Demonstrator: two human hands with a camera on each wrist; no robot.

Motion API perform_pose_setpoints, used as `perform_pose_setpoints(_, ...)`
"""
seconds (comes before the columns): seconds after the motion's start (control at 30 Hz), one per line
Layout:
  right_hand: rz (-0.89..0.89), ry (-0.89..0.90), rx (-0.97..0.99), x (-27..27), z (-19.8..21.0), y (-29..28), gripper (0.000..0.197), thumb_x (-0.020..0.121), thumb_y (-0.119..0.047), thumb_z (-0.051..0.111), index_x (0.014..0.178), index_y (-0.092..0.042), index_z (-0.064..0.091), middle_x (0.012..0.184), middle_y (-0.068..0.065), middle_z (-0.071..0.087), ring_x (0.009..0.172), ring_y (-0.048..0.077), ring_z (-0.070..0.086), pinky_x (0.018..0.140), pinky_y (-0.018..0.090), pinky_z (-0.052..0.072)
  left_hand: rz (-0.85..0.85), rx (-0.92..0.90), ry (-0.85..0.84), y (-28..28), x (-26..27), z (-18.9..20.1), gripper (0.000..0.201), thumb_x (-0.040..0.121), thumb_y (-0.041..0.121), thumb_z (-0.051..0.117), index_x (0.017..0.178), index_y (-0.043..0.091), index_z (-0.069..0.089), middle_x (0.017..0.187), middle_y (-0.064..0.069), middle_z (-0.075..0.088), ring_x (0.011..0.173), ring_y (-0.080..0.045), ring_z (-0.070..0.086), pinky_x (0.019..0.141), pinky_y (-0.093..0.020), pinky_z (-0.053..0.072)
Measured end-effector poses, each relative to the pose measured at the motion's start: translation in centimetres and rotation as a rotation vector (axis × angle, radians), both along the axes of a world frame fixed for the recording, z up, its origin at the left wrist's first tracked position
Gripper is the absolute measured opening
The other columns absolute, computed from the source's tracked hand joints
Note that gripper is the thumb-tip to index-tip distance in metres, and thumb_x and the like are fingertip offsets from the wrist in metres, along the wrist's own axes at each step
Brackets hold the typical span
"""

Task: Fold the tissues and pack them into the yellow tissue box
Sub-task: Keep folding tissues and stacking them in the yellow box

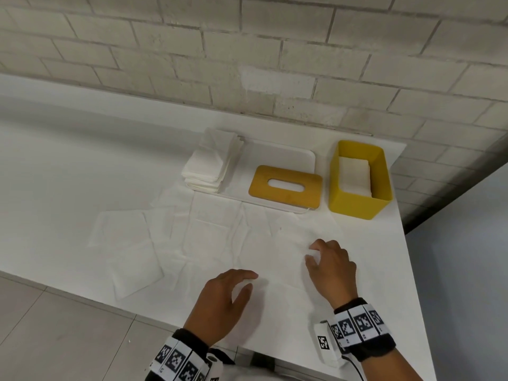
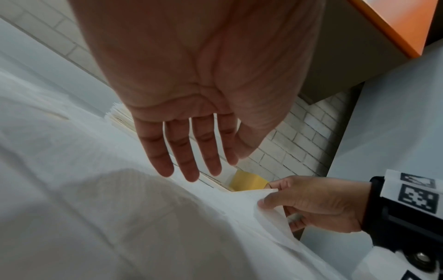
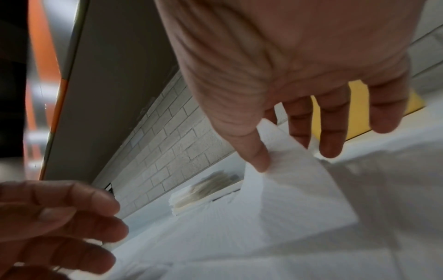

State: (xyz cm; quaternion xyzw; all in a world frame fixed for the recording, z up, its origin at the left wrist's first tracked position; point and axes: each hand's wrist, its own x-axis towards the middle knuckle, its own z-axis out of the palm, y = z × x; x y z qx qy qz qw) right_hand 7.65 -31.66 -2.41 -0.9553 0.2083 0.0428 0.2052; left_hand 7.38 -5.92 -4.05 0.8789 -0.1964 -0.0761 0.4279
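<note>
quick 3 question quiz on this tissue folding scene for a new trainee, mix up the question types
1. True or false: the lid is fitted on the yellow tissue box.
2. Multiple choice: what is the right hand doing? A) resting flat on the lid B) pinching the corner of a tissue lying on the table C) reaching into the box
3. Fill in: the stack of folded tissues sits on the white ____, beside the lid.

Key:
1. False: the lid lies on the tray and the box stands open, with white tissue inside.
2. B; the left hand hovers with its fingers relaxed.
3. tray
</note>
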Motion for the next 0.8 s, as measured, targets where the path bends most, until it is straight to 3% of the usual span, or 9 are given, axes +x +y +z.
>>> perform_pose_setpoints(0.07, -0.017, -0.132, 0.126, 0.0, 0.6, 0.0, 0.017, 0.098, -0.033, 0.059, 0.111, -0.022, 0.061, 0.104, -0.001, 0.058, 0.101, 0.024, 0.058, 0.082, 0.034, 0.045, 0.034, -0.041, 0.091, -0.2, 0.0, 0.7, 0.021, 0.101, 0.03, 0.062, 0.119, 0.038, 0.07, 0.112, 0.031, 0.07, 0.108, 0.013, 0.062, 0.096, -0.014, 0.05)
perform_pose_setpoints(0.13, -0.137, -0.246, 0.47, 0.2, 2.0, 0.3, 0.013, 0.098, -0.031, 0.061, 0.107, -0.021, 0.062, 0.089, -0.007, 0.062, 0.091, 0.02, 0.061, 0.076, 0.029, 0.046, 0.026, -0.094, 0.281, -0.7, 0.1, 1.9, 0.029, 0.1, 0.051, 0.055, 0.121, 0.039, 0.071, 0.114, 0.031, 0.072, 0.109, 0.013, 0.063, 0.099, -0.02, 0.051)
perform_pose_setpoints(0.23, -0.361, -0.283, 1.202, 0.4, 4.8, 1.7, 0.015, 0.102, -0.024, 0.058, 0.116, -0.022, 0.063, 0.106, -0.001, 0.076, 0.104, 0.021, 0.071, 0.094, 0.043, 0.055, -0.079, -0.211, 0.676, -2.4, 0.5, 3.4, 0.067, 0.082, 0.088, 0.035, 0.126, 0.046, 0.064, 0.124, 0.026, 0.07, 0.117, 0.007, 0.063, 0.104, -0.026, 0.05)
perform_pose_setpoints(0.33, -0.411, -0.249, 1.543, -0.2, 6.8, 3.2, 0.022, 0.105, -0.015, 0.053, 0.124, -0.014, 0.062, 0.117, 0.009, 0.075, 0.111, 0.027, 0.071, 0.1, 0.047, 0.053, -0.047, -0.41, 0.899, -5.0, 1.3, 4.7, 0.067, 0.081, 0.092, 0.034, 0.122, 0.045, 0.058, 0.127, 0.015, 0.07, 0.122, -0.005, 0.065, 0.106, -0.035, 0.052)
perform_pose_setpoints(0.43, -0.325, -0.182, 1.546, -1.4, 6.8, 4.0, 0.025, 0.104, -0.014, 0.054, 0.127, -0.007, 0.061, 0.12, 0.013, 0.073, 0.112, 0.029, 0.07, 0.095, 0.048, 0.057, 0.13, -0.794, 0.973, -6.1, 2.2, 6.1, 0.067, 0.093, 0.071, 0.042, 0.136, 0.022, 0.062, 0.132, -0.007, 0.071, 0.125, -0.024, 0.065, 0.11, -0.046, 0.048)
perform_pose_setpoints(0.57, -0.097, 0.068, 1.269, -3.3, 5.5, 3.1, 0.023, 0.099, -0.019, 0.064, 0.099, 0.003, 0.057, 0.094, 0.013, 0.071, 0.082, 0.033, 0.073, 0.074, 0.042, 0.061, 0.305, -0.989, 1.013, -4.6, 3.4, 6.2, 0.054, 0.101, 0.045, 0.051, 0.137, 0.005, 0.063, 0.134, -0.021, 0.067, 0.127, -0.037, 0.063, 0.112, -0.052, 0.045)
perform_pose_setpoints(0.67, 0.012, 0.156, 1.115, -4.4, 4.7, 2.3, 0.027, 0.097, -0.018, 0.068, 0.081, -0.01, 0.047, 0.069, 0.004, 0.049, 0.074, 0.027, 0.073, 0.069, 0.035, 0.055, 0.387, -1.025, 1.034, -3.5, 3.8, 5.6, 0.049, 0.101, 0.038, 0.055, 0.136, 0.006, 0.064, 0.132, -0.02, 0.068, 0.122, -0.035, 0.066, 0.104, -0.049, 0.052)
perform_pose_setpoints(0.73, 0.025, 0.174, 1.038, -5.0, 3.7, 1.6, 0.029, 0.096, -0.021, 0.069, 0.086, -0.002, 0.049, 0.071, 0.006, 0.044, 0.074, 0.023, 0.074, 0.068, 0.032, 0.054, 0.418, -1.061, 1.03, -2.9, 3.7, 5.3, 0.042, 0.101, 0.032, 0.056, 0.134, 0.007, 0.066, 0.129, -0.017, 0.071, 0.114, -0.028, 0.071, 0.096, -0.044, 0.059)
perform_pose_setpoints(0.8, 0.045, 0.205, 0.996, -5.3, 3.1, 0.9, 0.038, 0.095, -0.026, 0.069, 0.1, 0.008, 0.052, 0.074, 0.009, 0.049, 0.074, 0.02, 0.073, 0.069, 0.03, 0.053, 0.441, -1.099, 1.037, -2.8, 3.4, 5.1, 0.04, 0.101, 0.028, 0.057, 0.134, 0.008, 0.066, 0.129, -0.015, 0.071, 0.112, -0.026, 0.072, 0.091, -0.04, 0.061)
